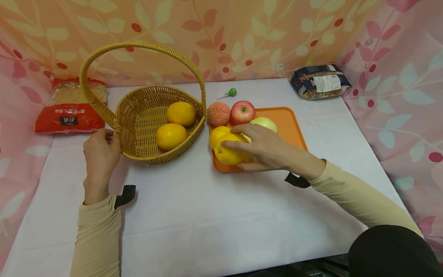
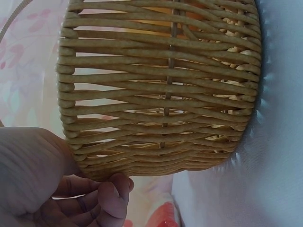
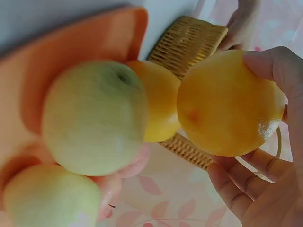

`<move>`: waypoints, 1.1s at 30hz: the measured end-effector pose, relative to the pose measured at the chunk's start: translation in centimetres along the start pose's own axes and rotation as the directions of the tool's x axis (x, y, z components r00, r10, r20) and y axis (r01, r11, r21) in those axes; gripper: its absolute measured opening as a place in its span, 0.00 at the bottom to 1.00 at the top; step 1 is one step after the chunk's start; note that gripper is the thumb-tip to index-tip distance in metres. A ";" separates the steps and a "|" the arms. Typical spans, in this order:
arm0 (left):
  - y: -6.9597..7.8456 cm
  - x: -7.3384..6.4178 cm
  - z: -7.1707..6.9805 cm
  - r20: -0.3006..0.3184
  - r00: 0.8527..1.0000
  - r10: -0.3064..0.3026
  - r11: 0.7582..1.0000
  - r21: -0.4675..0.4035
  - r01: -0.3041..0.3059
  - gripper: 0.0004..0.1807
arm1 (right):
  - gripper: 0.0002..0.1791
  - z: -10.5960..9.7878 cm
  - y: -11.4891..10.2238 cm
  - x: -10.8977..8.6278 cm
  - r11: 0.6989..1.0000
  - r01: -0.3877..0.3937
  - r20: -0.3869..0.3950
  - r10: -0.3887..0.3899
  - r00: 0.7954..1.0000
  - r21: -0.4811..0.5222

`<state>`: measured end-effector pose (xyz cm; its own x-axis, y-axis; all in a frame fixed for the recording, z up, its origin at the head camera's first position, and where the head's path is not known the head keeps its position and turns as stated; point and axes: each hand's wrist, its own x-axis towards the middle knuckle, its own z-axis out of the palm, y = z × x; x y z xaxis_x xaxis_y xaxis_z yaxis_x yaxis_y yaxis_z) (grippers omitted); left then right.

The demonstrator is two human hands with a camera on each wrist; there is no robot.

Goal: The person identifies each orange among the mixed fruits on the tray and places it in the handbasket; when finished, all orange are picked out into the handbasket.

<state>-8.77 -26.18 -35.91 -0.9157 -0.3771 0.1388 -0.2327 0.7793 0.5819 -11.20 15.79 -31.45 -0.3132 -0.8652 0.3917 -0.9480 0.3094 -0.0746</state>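
Observation:
My right hand [image 1: 264,148] grips a yellow lemon [image 3: 227,106] over the near left part of the orange tray [image 1: 292,129]. Just beyond it, another lemon [image 1: 217,135] lies on the tray. A bumpy orange-pink ball-shaped fruit [image 1: 219,114], a red apple [image 1: 243,112] and pale green fruits [image 3: 94,118] sit close together there; the hand partly hides them in the head view. With its thumb and fingers, my left hand [image 1: 101,154] pinches the left edge of the wicker basket [image 2: 161,94]. Inside the basket rest two yellow-orange lemons [image 1: 172,136], side by side at the right.
The basket's tall handle [image 1: 142,44] arches above it. Behind the left hand lies a red and clear food packet [image 1: 70,107]. A green-wrapped lollipop [image 1: 231,92] is near the back curtain, and a dark food packet [image 1: 320,81] lies at the back right.

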 end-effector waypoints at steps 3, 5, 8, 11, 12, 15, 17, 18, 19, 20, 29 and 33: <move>-0.1 0.0 0.1 -0.003 1.000 0.001 1.000 -0.002 -0.001 0.21 | 0.34 -0.5 0.2 1.1 1.000 -0.007 -0.006 0.007 1.000 -0.012; -0.2 0.1 0.1 -0.002 1.000 -0.001 1.000 -0.004 0.001 0.21 | 0.34 -0.8 0.4 1.9 1.000 -0.010 -0.006 0.010 1.000 -0.016; -0.2 0.1 0.1 -0.001 1.000 -0.005 1.000 -0.004 0.005 0.22 | 0.34 -1.2 0.6 3.3 1.000 -0.003 -0.009 0.003 1.000 -0.018; -0.1 0.1 0.0 -0.006 1.000 -0.003 1.000 -0.002 0.003 0.21 | 0.33 -1.4 0.8 4.9 1.000 0.016 -0.017 -0.016 1.000 -0.001; 0.0 0.1 0.0 -0.009 1.000 -0.001 1.000 -0.002 0.001 0.21 | 0.32 -1.4 0.8 5.4 1.000 0.024 -0.023 -0.024 0.999 0.000; 0.0 0.0 0.0 -0.008 1.000 0.000 1.000 -0.005 0.000 0.21 | 0.31 -1.3 0.8 7.0 1.000 0.031 -0.029 -0.031 0.999 0.001; 0.0 0.0 0.0 -0.004 1.000 -0.002 1.000 -0.006 0.002 0.22 | 0.30 -1.2 0.7 8.0 1.000 0.026 -0.023 -0.026 0.999 0.001; 0.0 0.0 0.0 0.000 1.000 -0.004 1.000 -0.007 0.004 0.22 | 0.30 -1.1 0.7 8.4 1.000 0.024 -0.016 -0.024 1.000 0.004; 0.0 0.1 0.0 0.006 1.000 -0.008 1.000 -0.007 0.008 0.22 | 0.30 -1.1 0.6 8.9 1.000 0.019 -0.006 -0.019 1.000 0.009; 0.0 0.1 0.0 0.007 1.000 -0.010 1.000 -0.006 0.010 0.22 | 0.30 -0.9 0.6 9.4 1.000 0.015 0.004 -0.015 1.000 0.015; -0.1 0.1 0.1 0.006 1.000 -0.013 1.000 -0.005 0.014 0.22 | 0.32 -0.1 0.1 13.3 0.999 -0.033 0.094 0.030 0.995 0.025; -0.1 0.1 0.1 -0.003 1.000 -0.005 1.000 -0.004 0.005 0.21 | 0.33 0.3 0.0 14.8 0.998 -0.070 0.101 0.070 0.992 0.004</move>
<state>-8.83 -26.21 -35.99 -0.9135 -0.3825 0.1384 -0.2360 0.7755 0.5856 -15.83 2.86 -25.95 -0.3826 -0.8770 0.2905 -0.9238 0.3681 -0.1053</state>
